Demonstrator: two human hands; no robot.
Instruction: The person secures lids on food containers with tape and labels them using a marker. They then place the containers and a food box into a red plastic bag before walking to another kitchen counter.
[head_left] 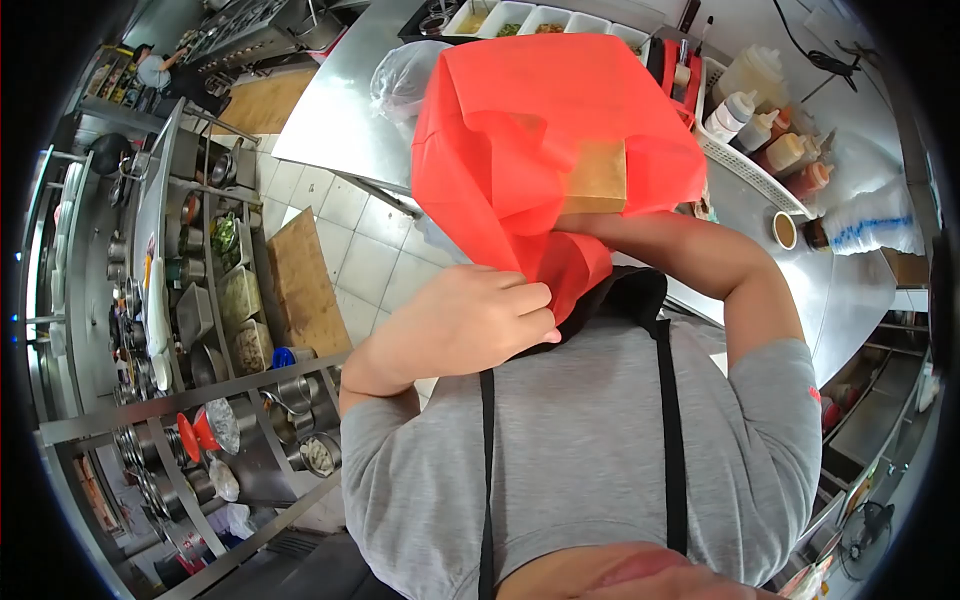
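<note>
A large red fabric bag [480, 130] bulges over the steel counter in front of my chest. My left hand [490, 318] is closed on the bag's gathered near edge, fingers curled inward. Through the bag's opening shows part of a brown cardboard box [600, 178]. My right hand [588, 226] reaches into the opening beside the box's near edge. Folds of red fabric hide its fingers, so whether it grips the box or the bag does not show.
Behind the bag are white trays of food [510, 18] and a clear plastic bag [405, 78]. At right stand a white basket of squeeze bottles [760, 170] and a small cup [784, 230]. Metal shelves [200, 250] line the left; another person [155, 72] works far off.
</note>
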